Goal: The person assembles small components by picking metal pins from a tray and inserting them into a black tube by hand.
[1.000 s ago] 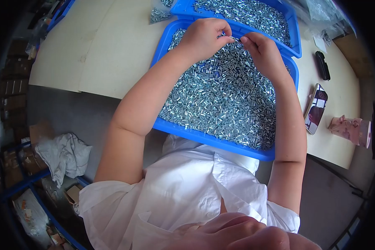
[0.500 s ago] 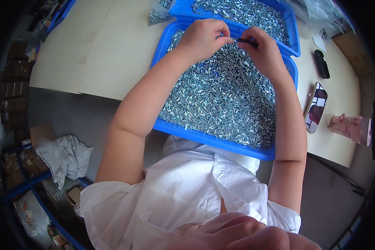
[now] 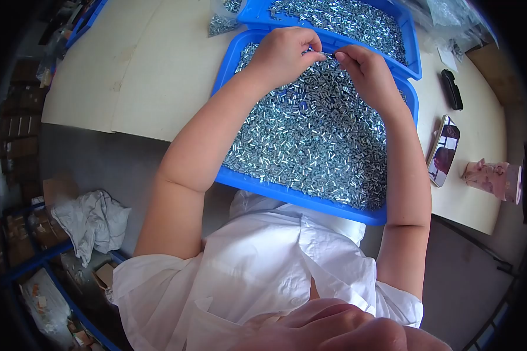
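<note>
Over the far part of a blue tray, my left hand pinches a tiny piece between thumb and finger; what it is cannot be made out. Just to its right my right hand has thumb and fingertips pressed together on a small dark thing, mostly hidden by the fingers. The fingertips of both hands nearly meet. Beneath them the tray is full of small shiny metal cylinders.
A second blue tray with similar metal pieces stands behind. At the left of it is a plastic bag. On the right lie a black object, a phone and a pink patterned cup.
My right hand has turned slightly and its fingers have drawn closer together. The dark tool that showed along its palm is now mostly out of sight. My left hand has barely moved.
</note>
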A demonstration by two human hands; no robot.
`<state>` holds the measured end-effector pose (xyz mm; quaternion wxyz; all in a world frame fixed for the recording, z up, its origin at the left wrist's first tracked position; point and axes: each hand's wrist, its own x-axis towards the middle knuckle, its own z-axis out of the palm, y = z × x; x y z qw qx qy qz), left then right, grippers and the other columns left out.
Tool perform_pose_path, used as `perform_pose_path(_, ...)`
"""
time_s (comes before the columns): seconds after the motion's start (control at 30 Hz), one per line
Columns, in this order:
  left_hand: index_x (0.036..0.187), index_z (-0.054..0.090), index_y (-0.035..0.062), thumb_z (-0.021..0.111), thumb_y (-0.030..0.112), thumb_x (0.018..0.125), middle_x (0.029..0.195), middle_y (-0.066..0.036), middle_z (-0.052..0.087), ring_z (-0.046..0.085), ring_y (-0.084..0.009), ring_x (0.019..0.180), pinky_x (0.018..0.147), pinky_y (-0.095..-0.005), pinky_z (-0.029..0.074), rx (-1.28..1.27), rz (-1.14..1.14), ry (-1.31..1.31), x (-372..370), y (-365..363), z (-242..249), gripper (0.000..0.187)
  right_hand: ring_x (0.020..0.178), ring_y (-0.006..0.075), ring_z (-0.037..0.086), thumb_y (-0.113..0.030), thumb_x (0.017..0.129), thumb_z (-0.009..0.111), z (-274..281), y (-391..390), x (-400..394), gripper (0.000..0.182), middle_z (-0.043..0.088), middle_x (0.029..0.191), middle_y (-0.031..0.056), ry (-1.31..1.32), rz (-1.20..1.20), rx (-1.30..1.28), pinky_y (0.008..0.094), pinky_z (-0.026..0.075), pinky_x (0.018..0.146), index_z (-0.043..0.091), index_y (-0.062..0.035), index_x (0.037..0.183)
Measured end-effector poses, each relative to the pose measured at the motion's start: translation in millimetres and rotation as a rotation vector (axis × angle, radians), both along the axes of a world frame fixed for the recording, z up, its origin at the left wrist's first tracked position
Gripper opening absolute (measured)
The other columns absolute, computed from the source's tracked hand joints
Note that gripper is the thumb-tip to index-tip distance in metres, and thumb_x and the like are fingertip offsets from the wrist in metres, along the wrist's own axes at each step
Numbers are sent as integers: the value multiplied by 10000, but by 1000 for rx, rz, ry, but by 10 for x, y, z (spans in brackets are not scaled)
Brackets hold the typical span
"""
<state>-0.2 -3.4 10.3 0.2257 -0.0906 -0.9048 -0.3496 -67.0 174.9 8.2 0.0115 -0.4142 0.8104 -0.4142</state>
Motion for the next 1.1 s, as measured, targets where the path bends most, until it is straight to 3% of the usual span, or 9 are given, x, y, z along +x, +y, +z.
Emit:
perform_pose_path(0.17, 766, 613, 55, 719, 196, 694, 596, -27, 510, 458, -107, 546, 504, -258, 375, -32, 10, -27, 14, 8, 17, 190, 653, 242, 578, -151, 812, 603, 48, 14, 26, 161, 601, 749, 136, -49, -2, -66, 318, 447, 606, 582, 2, 858)
perform_pose_path(0.37, 772, 612, 56, 718, 189, 694, 602, -36, 514, 466, -114, 552, 512, -265, 385, -7, 1, 7, -17, -6, -33, 187, 639, 249, 561, -138, 808, 601, 30, 4, 19, 146, 604, 767, 137, -17, -39, 129, 317, 446, 609, 576, 1, 847)
perform_pose_path(0.47, 774, 612, 56, 716, 188, 695, 611, -42, 521, 477, -122, 558, 520, -267, 393, -21, -5, -2, -5, 3, -16, 186, 636, 284, 554, -155, 830, 573, 14, -16, 36, 156, 586, 733, 153, -75, 12, -115, 332, 442, 611, 577, 1, 838)
perform_pose_path(0.53, 774, 612, 56, 715, 188, 696, 618, -45, 525, 483, -126, 562, 524, -267, 395, -42, -11, -21, 1, 9, -15, 185, 648, 286, 564, -156, 828, 576, 32, 12, 13, 157, 588, 732, 152, 41, 25, 0, 332, 445, 616, 579, 1, 843)
perform_pose_path(0.67, 779, 613, 55, 706, 203, 709, 606, -41, 511, 465, -125, 553, 518, -267, 385, -38, -14, -11, -1, 11, -22, 189, 668, 287, 572, -152, 819, 583, 46, 15, 28, 152, 595, 755, 148, -30, -26, 140, 333, 448, 625, 582, -4, 856)
perform_pose_path(0.83, 781, 612, 44, 690, 217, 733, 562, -17, 472, 428, -91, 527, 502, -246, 362, -42, -31, -128, 2, 4, -8, 195, 714, 274, 584, -68, 757, 629, 47, 26, -10, 133, 596, 804, 128, 83, 38, -15, 329, 460, 634, 580, -11, 867)
perform_pose_path(0.9, 796, 610, 42, 674, 202, 749, 543, 2, 445, 402, -67, 513, 482, -238, 335, 93, -75, -307, -26, -2, -43, 178, 722, 267, 586, -49, 740, 639, 60, 22, 1, 147, 595, 810, 121, 62, 26, -27, 323, 462, 637, 579, -12, 868)
perform_pose_path(1.0, 823, 613, 49, 642, 203, 786, 548, 13, 456, 391, -55, 516, 470, -241, 318, 256, -72, -216, -6, 50, -42, 161, 728, 255, 589, -30, 721, 652, 68, 29, 9, 167, 593, 813, 112, 49, 8, -41, 312, 466, 640, 577, -13, 870)
perform_pose_path(1.1, 843, 609, 45, 621, 203, 811, 553, 34, 448, 376, -44, 518, 467, -237, 307, 63, -63, -160, 24, 30, 17, 162, 726, 251, 591, -30, 721, 654, 52, 25, -2, 171, 593, 809, 111, 49, 3, -55, 309, 466, 641, 576, -12, 872)
